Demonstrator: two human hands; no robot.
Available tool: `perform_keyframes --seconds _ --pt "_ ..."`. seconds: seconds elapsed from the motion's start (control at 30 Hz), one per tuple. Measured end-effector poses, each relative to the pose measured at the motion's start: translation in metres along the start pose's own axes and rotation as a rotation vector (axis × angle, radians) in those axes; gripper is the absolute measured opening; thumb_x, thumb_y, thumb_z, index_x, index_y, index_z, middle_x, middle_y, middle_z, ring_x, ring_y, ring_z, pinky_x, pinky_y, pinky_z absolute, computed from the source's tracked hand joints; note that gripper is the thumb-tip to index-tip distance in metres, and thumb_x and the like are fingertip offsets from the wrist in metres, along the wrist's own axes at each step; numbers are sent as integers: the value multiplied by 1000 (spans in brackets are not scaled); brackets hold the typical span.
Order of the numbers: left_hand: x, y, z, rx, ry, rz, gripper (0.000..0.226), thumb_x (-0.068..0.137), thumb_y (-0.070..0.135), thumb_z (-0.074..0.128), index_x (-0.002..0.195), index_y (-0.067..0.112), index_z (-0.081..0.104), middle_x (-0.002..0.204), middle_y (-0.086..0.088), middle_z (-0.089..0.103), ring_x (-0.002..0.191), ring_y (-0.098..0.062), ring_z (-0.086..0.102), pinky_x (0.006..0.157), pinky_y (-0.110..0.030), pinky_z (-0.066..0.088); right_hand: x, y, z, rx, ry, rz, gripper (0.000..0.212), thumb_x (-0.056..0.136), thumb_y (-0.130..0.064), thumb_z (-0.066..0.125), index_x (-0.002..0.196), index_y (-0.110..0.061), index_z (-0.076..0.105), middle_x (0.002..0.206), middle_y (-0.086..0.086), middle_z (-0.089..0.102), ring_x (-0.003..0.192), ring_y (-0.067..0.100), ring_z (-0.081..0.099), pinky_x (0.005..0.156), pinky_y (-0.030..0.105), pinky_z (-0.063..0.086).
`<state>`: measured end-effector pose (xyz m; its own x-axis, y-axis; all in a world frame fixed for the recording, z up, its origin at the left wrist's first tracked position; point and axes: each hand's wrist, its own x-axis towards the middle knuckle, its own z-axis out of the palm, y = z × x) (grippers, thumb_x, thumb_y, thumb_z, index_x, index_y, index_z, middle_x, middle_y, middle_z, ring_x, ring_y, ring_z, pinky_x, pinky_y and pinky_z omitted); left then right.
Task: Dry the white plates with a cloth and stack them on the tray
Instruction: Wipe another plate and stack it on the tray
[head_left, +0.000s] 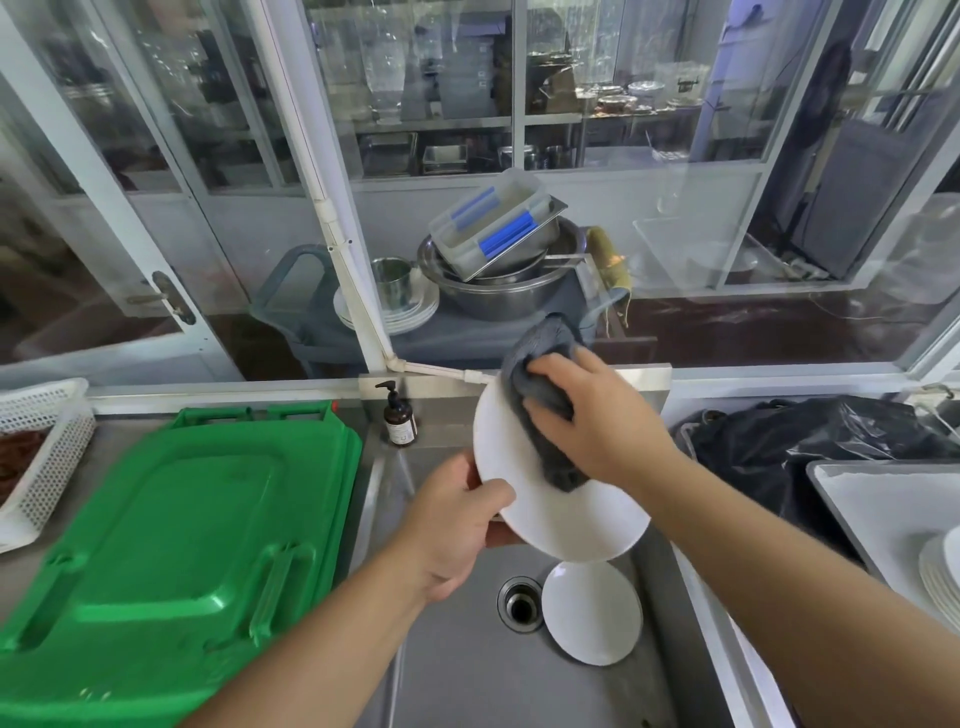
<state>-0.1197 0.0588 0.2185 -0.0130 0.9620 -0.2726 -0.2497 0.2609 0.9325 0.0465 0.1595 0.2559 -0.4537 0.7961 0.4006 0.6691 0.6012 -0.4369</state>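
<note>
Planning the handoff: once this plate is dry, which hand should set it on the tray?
Probably the left hand: it already grips the plate by its rim. The right hand holds the grey cloth, though the tray lies on the right.

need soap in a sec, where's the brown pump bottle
In the head view the brown pump bottle stands at the sink's back-left corner, between the green lid and the held plate.

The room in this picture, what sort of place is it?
Probably a restaurant's dishwashing area: a steel sink, metal bowls piled behind the glass, and a stack of white plates on a tray.
</note>
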Motion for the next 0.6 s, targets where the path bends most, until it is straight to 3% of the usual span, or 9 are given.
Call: perform_keyframes --seconds 0.1,0.2,0.3,0.4,0.5,0.6 --pt "-2 5 0 -69 10 50 42 75 3 58 115 8 68 106 -10 79 87 -20 75 69 -37 63 9 15 -1 -19 76 173 35 100 -35 63 132 -21 62 119 13 61 93 44 63 76 48 56" --pt "0 12 -2 -84 78 116 37 85 -9 59 119 6 67 114 -15 76 96 -24 72 73 -43 65 3 26 6 -54 67 310 33 101 -37 60 129 -20 62 118 14 63 93 41 63 74 42 51" --pt "5 14 -5 -50 133 167 42 75 0 61 115 9 69 110 -11 77 94 -21 71 78 -48 63 -12 25 17 -34 15 410 36 100 -38 59 130 -19 62 116 13 64 94 39 63 73 38 42" --pt "7 14 -8 26 120 189 45 72 3 59 114 16 71 108 -7 80 93 -19 74 74 -42 65 -29 17 30 18 -3 442 28 97 -37 58 119 -20 62 96 4 63 88 32 58 69 35 36" --pt "10 14 -11 227 123 209 52 74 7 59 122 26 70 107 1 81 98 -20 77 77 -40 64 -44 5 43 166 -19 498 18 98 -38 59 113 -28 58 77 -13 61 70 14 60 57 30 47" --pt "11 16 -12 481 108 251 65 76 16 61 139 31 62 112 14 79 102 -9 76 83 -30 62 -48 -3 48 322 -21 554 30 100 -43 57 129 -37 56 90 -18 67 84 8 65 78 34 57"
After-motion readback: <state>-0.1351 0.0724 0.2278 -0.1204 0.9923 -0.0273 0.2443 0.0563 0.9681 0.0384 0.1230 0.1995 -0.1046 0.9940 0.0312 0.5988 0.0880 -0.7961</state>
